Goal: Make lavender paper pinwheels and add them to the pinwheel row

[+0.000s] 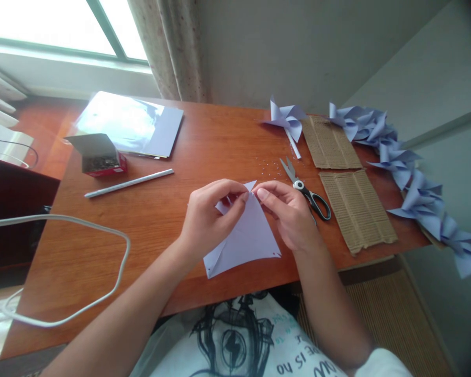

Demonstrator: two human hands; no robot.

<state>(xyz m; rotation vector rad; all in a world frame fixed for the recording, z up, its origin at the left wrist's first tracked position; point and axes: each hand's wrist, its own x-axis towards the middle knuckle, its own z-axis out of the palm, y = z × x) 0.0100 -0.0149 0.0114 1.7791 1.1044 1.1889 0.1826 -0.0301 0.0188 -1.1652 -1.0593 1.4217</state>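
A pale lilac paper square (247, 238), cut and partly folded, lies on the wooden table (160, 220) near its front edge. My left hand (208, 217) pinches folded corners of the paper at its upper tip. My right hand (288, 212) pinches the same tip from the right side, thumb and forefinger pressed together. Whether a small pin sits between those fingers is too small to tell.
Black-handled scissors (308, 191) lie just right of my right hand. Two corrugated cardboard pieces (355, 209) and a row of finished lilac pinwheels (408, 173) fill the right side. One pinwheel on a stick (286, 120), a white rolled stick (129, 183), an open pin box (100, 157), a paper stack (133, 123) and a white cable (118, 272) are also here.
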